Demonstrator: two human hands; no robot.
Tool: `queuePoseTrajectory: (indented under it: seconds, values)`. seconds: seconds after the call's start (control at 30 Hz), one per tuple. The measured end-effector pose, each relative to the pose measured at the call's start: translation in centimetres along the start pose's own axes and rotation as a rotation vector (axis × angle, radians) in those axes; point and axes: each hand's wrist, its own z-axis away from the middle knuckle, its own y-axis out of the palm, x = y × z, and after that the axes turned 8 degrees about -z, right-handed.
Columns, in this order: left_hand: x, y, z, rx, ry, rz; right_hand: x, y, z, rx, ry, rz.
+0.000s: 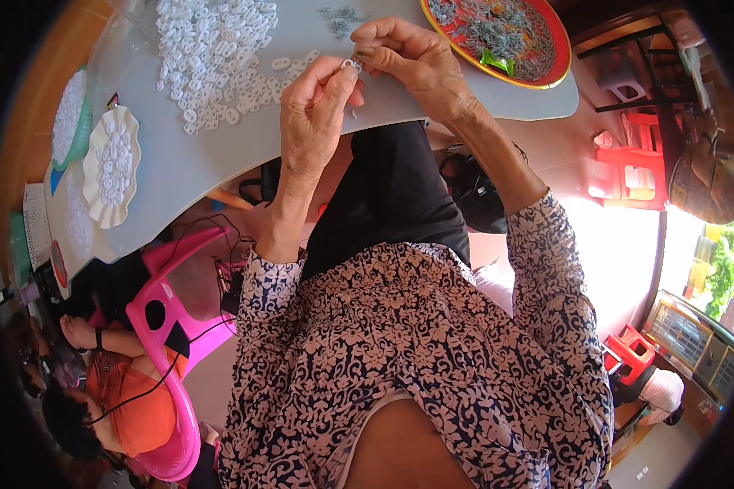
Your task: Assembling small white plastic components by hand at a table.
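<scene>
Both my hands meet over the near edge of a pale grey table (pixel 187 163). My left hand (pixel 314 114) pinches a small white plastic ring (pixel 351 63) between thumb and fingertips. My right hand (pixel 408 61) closes on the same ring from the right, fingers curled, pressing something small and grey into it. Just left of the hands lies a heap of several loose white rings (pixel 212 57). A round red tray (pixel 497 37) with several small grey metal pieces and a green scrap sits at the far right of the table.
A white scalloped dish (pixel 110 167) and a teal bowl (pixel 69 122) of white rings stand at the table's left. A person in orange (pixel 130 399) sits in a pink plastic chair (pixel 167 326) at lower left. Red stools (pixel 632 167) stand at right.
</scene>
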Motion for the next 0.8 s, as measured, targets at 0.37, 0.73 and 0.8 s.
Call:
queuePoseTrajectory:
  seconds: [0.37, 0.73, 0.8]
  values:
    - [0.31, 0.32, 0.01, -0.029, -0.001, 0.032, 0.16, 0.28, 0.23, -0.019, -0.027, -0.009]
    - [0.34, 0.14, 0.04, 0.004, 0.014, 0.027, 0.44, -0.12, 0.4, 0.014, -0.032, 0.16]
    - [0.55, -0.25, -0.1, 0.024, 0.014, 0.032, 0.53, -0.35, 0.25, 0.048, -0.033, 0.183]
